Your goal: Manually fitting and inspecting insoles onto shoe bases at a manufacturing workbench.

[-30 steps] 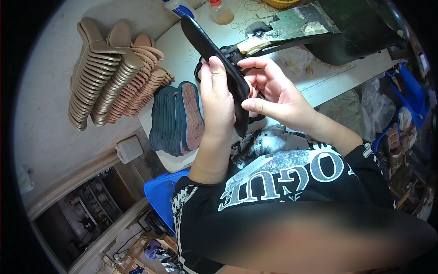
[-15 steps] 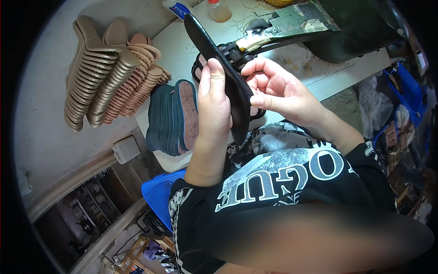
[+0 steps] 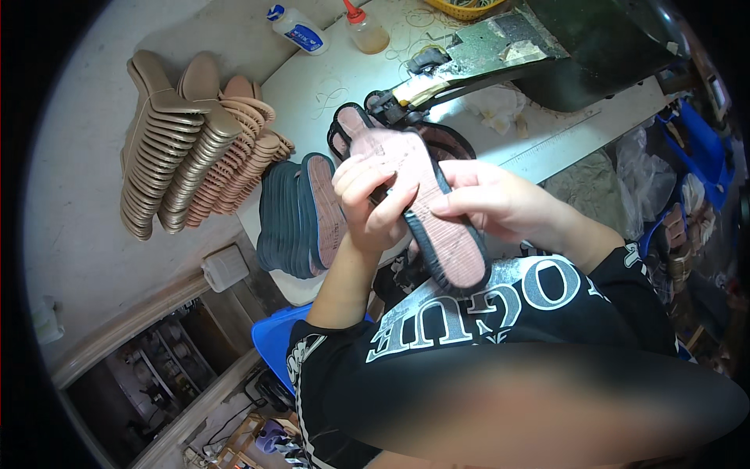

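Note:
A shoe insole is held up in front of my chest, its pink ridged underside toward me and a black wrapped rim round its edge. My left hand pinches its left edge near the middle, fingertips on the pink face. On the opposite edge, my right hand grips it, thumb pressed on the pink side and the other fingers partly hidden behind. Beyond it, more black-rimmed insoles lie beside the head of a worn green sewing machine.
A stack of dark insoles stands on the white table at left. Bundled tan and bronze soles are farther left. At the back are a white bottle, a red-capped bottle and a yellow basket.
The insole has been turned over from its black face to its pink underside and lowered toward my chest. My left hand has shifted from an upright thumb grip to a fingertip pinch.

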The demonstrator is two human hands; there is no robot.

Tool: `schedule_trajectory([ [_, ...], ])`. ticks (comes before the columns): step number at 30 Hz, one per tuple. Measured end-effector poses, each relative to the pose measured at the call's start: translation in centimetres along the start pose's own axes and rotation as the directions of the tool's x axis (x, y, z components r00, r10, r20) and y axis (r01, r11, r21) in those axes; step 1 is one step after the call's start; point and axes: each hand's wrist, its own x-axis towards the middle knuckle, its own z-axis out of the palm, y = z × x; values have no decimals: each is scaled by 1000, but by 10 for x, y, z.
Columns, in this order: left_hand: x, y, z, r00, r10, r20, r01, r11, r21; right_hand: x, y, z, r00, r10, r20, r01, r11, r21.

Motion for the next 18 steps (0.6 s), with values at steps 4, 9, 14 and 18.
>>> schedule_trajectory([
  [4,-3,-5,5,610,-744,-273,631,664,-400,-3,-1,8,993,-114,9,115,987,-113],
  [9,20,-27,19,309,-931,196,739,105,-665,-1,10,-9,987,-158,-25,147,960,-237],
  [14,29,-62,29,381,-902,201,878,285,-386,1,2,-8,950,-239,-199,210,965,-156],
  [18,32,-80,45,409,-880,241,873,301,-383,-7,10,-19,972,-44,-230,27,997,-74],
])
